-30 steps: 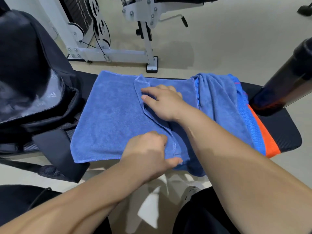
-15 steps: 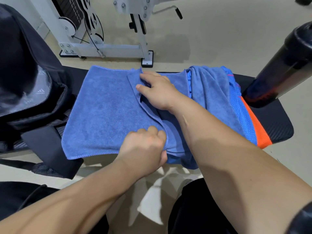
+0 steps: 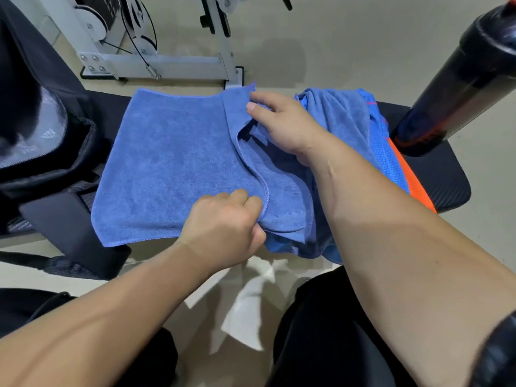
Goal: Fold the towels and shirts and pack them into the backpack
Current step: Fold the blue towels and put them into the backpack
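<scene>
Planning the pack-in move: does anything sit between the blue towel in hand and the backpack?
Nothing visible does. The blue towel, held by the left hand and right hand, lies beside the backpack to its left. The pile of other clothes and the black bottle are on the towel's right, off that path.
</scene>
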`<state>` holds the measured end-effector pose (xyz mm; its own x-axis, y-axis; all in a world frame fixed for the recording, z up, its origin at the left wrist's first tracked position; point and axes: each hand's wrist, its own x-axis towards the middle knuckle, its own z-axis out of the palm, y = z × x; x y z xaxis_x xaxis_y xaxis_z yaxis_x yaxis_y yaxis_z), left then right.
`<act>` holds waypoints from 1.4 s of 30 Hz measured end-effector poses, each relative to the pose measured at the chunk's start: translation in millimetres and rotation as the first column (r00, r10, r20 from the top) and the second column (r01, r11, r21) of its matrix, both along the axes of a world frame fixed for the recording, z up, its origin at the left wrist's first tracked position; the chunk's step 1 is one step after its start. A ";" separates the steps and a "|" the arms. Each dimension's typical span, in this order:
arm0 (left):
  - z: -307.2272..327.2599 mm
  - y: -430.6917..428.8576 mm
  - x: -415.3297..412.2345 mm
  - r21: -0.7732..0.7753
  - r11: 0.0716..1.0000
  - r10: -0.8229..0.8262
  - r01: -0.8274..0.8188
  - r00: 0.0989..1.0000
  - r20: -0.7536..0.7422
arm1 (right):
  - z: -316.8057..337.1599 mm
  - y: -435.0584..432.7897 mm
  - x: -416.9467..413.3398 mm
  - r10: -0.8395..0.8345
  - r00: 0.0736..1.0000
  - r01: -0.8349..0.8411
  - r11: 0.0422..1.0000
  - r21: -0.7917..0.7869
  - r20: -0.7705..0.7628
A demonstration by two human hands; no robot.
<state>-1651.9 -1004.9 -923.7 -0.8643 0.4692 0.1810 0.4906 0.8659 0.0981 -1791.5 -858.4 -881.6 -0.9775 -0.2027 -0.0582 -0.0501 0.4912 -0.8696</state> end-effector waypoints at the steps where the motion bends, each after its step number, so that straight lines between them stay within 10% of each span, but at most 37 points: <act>1: 2.2 -2.9 -0.1 0.042 0.999 -0.005 0.004 1.000 0.009 | 0.0 3.1 -1.1 -0.014 1.000 0.015 0.999 -0.037 0.025; 12: 57.5 -20.7 -2.7 0.318 0.928 0.151 -0.194 0.976 0.156 | 8.7 12.5 -23.0 -0.088 0.988 0.126 0.931 -0.343 0.123; 22: 55.0 51.8 -16.2 0.013 0.990 0.119 -0.138 0.897 0.426 | -4.8 43.6 -31.8 -0.048 0.985 0.111 0.910 0.400 -0.165; 34: 48.9 65.6 -10.2 0.066 0.989 0.072 -0.129 0.830 0.553 | -4.3 44.2 -24.6 -0.002 0.973 0.129 0.830 0.542 -0.229; 37: 51.8 53.0 -11.2 0.114 0.993 -0.022 -0.042 0.861 0.508 | 8.0 37.1 -14.5 -0.025 0.934 0.284 0.662 0.694 -0.358; 42: 44.3 -12.2 -38.3 0.251 0.962 0.094 -0.111 0.993 0.077 | 8.1 2.3 17.9 0.125 0.906 0.224 0.669 0.709 -0.405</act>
